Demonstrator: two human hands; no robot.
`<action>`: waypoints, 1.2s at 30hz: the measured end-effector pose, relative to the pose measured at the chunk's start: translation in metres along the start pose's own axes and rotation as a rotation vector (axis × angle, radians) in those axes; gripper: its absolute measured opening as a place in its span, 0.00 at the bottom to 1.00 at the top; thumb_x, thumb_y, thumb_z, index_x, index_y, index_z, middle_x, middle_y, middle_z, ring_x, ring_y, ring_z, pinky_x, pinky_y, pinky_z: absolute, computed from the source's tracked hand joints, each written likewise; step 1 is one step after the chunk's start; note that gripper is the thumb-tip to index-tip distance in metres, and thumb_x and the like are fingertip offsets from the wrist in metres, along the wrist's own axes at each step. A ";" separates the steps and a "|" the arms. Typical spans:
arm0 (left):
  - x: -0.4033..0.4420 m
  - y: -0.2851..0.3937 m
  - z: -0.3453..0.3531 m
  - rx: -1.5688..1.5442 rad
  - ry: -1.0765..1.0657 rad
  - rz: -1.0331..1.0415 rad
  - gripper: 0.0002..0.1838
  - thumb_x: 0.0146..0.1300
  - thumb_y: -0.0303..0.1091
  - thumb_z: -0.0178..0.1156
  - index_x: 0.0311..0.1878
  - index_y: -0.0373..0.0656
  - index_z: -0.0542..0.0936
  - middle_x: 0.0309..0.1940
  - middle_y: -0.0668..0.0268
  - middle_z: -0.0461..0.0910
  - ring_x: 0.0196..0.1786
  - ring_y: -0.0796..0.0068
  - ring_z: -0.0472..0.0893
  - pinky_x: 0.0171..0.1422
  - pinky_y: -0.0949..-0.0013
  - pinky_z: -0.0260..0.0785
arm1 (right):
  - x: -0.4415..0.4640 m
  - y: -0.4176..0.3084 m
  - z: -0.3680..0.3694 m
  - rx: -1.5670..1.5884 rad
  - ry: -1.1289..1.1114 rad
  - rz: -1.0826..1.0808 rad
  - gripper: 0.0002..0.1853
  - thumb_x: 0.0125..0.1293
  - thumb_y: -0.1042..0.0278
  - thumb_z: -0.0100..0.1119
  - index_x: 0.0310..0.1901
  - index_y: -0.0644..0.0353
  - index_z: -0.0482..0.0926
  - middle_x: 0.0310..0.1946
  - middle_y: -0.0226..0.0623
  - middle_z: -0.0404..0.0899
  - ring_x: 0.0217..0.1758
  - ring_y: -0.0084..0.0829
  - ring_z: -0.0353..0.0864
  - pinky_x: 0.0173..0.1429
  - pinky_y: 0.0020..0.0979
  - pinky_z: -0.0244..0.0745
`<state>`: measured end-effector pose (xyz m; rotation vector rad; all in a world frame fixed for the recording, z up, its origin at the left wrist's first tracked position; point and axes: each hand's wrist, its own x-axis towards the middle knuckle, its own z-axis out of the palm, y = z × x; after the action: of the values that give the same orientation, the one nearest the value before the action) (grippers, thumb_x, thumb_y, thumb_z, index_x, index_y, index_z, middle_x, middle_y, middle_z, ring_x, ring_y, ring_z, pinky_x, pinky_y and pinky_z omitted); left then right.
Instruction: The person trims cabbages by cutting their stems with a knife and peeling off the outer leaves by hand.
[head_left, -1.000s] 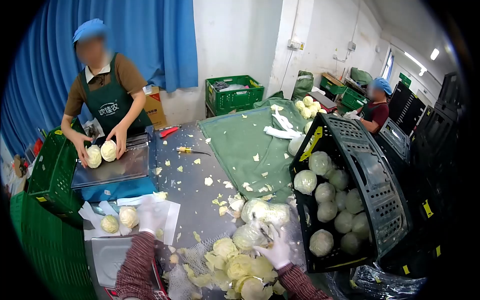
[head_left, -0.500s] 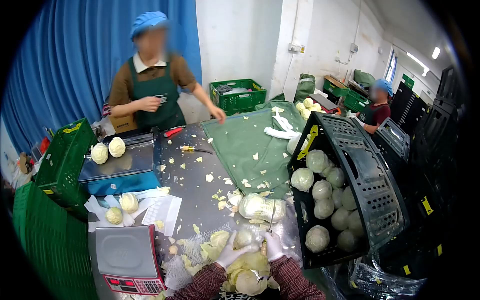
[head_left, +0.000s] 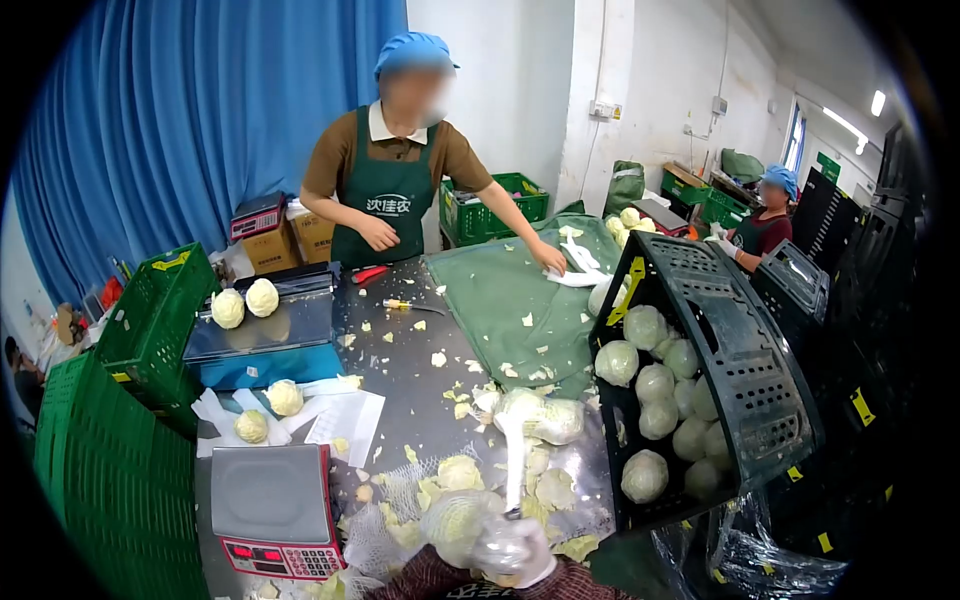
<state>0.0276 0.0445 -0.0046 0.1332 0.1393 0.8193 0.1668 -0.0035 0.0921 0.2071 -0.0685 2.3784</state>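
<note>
Littered metal table (head_left: 408, 400), cabbage (head_left: 452, 527) beside right grip (head_left: 528, 558), knife (head_left: 514, 465) held there, left grip hidden, state unclear

At eleven o'clock, the co-worker's green apron (head_left: 382, 180) reads 佳农 after one unclear character; cut-off lettering shows at six o'clock. Between seven and eight, the scale's (head_left: 272, 500) red digits are illegible.

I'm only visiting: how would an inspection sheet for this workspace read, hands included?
Surface: metal table, strewn with scraps; green cloth on its far part.
Job's things: cabbage at the hands; upright-looking knife; wrapped cabbages in a tilted crate.
Clutter: netting; yellow-handled tool.
Hands: right hand gloved, blurred, gripping the knife; left hand cannot be made out.
Cables: thin wire on the wall.
Surroundings: blue curtain; two co-workers.
</note>
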 end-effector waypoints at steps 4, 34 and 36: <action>-0.012 -0.009 0.010 -0.268 -0.089 0.160 0.30 0.63 0.41 0.59 0.65 0.39 0.65 0.59 0.56 0.72 0.60 0.59 0.74 0.65 0.53 0.68 | -0.008 -0.039 0.010 -0.135 0.251 -0.255 0.07 0.57 0.64 0.50 0.26 0.57 0.72 0.16 0.24 0.68 0.13 0.19 0.65 0.16 0.21 0.61; -0.038 -0.023 -0.004 1.027 0.517 0.671 0.38 0.62 0.41 0.58 0.71 0.40 0.52 0.63 0.55 0.64 0.66 0.62 0.67 0.68 0.61 0.64 | 0.007 -0.040 -0.078 -1.511 1.002 -0.688 0.11 0.61 0.65 0.66 0.33 0.64 0.78 0.25 0.30 0.81 0.24 0.19 0.75 0.30 0.24 0.69; -0.040 -0.037 -0.004 0.767 0.506 0.549 0.42 0.62 0.31 0.62 0.74 0.45 0.47 0.65 0.56 0.62 0.66 0.62 0.66 0.68 0.60 0.64 | 0.006 -0.035 -0.077 -1.605 0.980 -0.732 0.11 0.61 0.65 0.65 0.33 0.64 0.77 0.24 0.29 0.81 0.24 0.18 0.74 0.28 0.24 0.68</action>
<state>0.0259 -0.0098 -0.0124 0.7089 0.9270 1.3035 0.1763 0.0342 0.0172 -1.3680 -1.0947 0.9386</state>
